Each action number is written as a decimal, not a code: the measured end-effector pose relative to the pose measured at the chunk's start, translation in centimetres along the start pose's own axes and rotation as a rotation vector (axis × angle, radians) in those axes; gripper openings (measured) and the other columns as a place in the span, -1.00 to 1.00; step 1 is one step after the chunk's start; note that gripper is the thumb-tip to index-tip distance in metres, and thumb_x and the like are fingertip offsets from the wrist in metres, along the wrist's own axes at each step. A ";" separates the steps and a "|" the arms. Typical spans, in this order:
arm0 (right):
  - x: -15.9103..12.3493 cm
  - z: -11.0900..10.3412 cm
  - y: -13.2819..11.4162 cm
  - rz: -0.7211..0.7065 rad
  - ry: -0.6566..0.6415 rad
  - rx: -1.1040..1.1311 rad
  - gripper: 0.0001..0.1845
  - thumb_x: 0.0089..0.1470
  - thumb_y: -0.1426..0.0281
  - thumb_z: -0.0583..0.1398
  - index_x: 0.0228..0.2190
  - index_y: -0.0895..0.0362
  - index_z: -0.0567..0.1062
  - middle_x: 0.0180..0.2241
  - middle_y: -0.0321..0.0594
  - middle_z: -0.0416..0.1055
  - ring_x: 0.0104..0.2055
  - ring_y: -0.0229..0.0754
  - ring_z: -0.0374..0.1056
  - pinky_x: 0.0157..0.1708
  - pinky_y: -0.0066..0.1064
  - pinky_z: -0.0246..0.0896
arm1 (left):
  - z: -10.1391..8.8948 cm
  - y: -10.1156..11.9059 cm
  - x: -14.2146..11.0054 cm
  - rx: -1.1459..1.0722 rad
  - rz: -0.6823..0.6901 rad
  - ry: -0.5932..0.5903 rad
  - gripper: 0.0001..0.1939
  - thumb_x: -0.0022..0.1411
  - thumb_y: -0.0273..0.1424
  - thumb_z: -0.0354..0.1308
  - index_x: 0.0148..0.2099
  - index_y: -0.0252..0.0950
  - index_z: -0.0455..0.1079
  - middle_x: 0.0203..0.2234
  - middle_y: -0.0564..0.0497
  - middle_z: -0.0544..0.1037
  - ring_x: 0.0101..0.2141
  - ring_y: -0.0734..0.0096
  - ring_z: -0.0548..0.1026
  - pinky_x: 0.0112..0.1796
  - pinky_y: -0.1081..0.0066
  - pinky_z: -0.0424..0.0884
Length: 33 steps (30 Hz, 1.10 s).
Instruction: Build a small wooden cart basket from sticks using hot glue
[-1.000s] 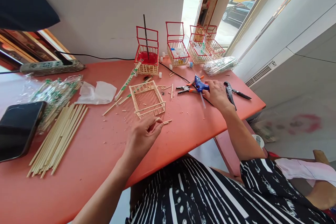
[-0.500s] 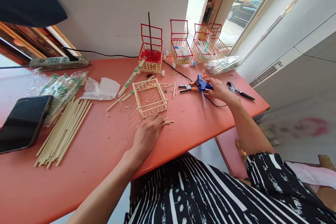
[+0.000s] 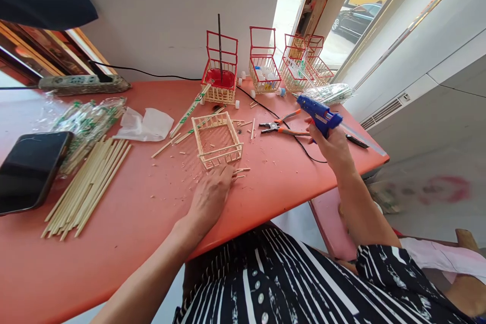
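Note:
My right hand (image 3: 334, 147) is wrapped round the handle of a blue hot glue gun (image 3: 318, 111), held above the table with its nozzle pointing left. A clear glue stick (image 3: 362, 139) sticks out of its back end. My left hand (image 3: 213, 190) rests on the table at the near side of a small open frame basket of wooden sticks (image 3: 219, 154). Its fingers are bent, with their tips partly hidden. Short cut sticks (image 3: 242, 170) lie right beside those fingers; whether the hand grips any of them I cannot tell.
Pliers with orange handles (image 3: 271, 126) lie left of the glue gun. Several red-trimmed stick carts (image 3: 222, 93) stand along the wall. At left are a bundle of sticks (image 3: 89, 187), a black phone (image 3: 34, 172) and a white plastic piece (image 3: 146, 125). A black cord (image 3: 266, 107) crosses the table.
My right hand has lifted the glue gun off the table and turned it, bringing it nearer and to the right. My left hand has stayed at the basket's near side.

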State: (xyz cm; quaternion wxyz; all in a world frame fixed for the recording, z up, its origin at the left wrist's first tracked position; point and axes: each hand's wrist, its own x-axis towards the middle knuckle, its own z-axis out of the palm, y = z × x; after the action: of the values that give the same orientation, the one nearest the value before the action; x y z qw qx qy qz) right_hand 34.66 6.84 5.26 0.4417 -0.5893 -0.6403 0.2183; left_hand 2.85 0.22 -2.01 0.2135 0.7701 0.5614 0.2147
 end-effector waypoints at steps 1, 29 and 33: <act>-0.9 0.2 -0.6 -0.003 0.004 0.029 -0.45 0.19 -0.08 0.28 -0.06 0.12 0.59 -0.22 -0.17 0.57 -0.31 -0.17 0.47 -0.34 -0.35 0.49 | -0.1 0.0 0.0 -0.089 -0.011 0.026 -0.83 0.43 -0.41 0.02 -0.23 -0.23 0.41 -0.26 -0.10 0.62 -0.24 0.16 0.56 -0.20 0.28 0.41; -9.6 5.0 -2.9 0.180 -0.638 0.301 -0.43 0.27 -0.17 0.18 -0.28 0.11 0.45 -0.44 -0.31 0.25 -0.47 -0.29 0.15 -0.52 -0.45 0.09 | -1.5 0.4 0.9 -1.038 -0.294 0.231 -0.73 -0.02 -0.20 0.46 -0.33 -0.27 0.59 -0.58 0.12 0.40 -0.52 0.53 0.24 -0.47 0.49 0.15; -9.7 4.8 -2.9 0.181 -0.635 0.309 -0.45 0.28 -0.15 0.18 -0.33 0.10 0.41 -0.47 -0.32 0.22 -0.48 -0.30 0.12 -0.55 -0.46 0.04 | -1.6 0.5 0.9 -1.031 -0.296 0.233 -0.72 -0.03 -0.19 0.46 -0.34 -0.26 0.58 -0.58 0.11 0.41 -0.52 0.53 0.24 -0.47 0.48 0.16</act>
State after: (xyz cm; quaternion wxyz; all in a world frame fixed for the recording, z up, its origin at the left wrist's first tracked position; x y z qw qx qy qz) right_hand 28.21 -1.82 2.11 0.2836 -0.4730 -0.6502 0.5226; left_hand 2.57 1.05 -0.29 0.5276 0.4497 0.5056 0.5136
